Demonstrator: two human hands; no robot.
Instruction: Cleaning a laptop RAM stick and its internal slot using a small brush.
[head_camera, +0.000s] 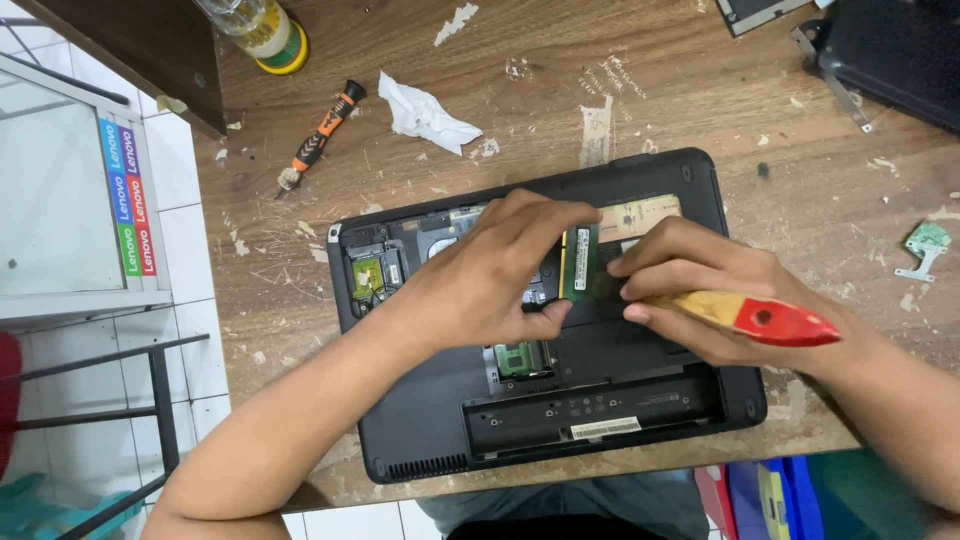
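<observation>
A black laptop (620, 390) lies bottom side up on the wooden table, its service cover off and the boards inside showing. My left hand (480, 275) pinches a small green memory module (580, 262) upright between thumb and fingers, just above the open bay. My right hand (700, 285) touches the module's right edge with its fingertips and grips a brush with a yellow and red wooden handle (760, 316); the bristles are hidden behind the fingers. A second green module (515, 357) sits in a slot below my left hand.
An orange and black screwdriver (318, 136) and a crumpled white tissue (425, 115) lie on the table behind the laptop. A bottle (262, 30) stands at the back left, a small green circuit board (926, 242) at the right, a dark device (890, 50) at the back right.
</observation>
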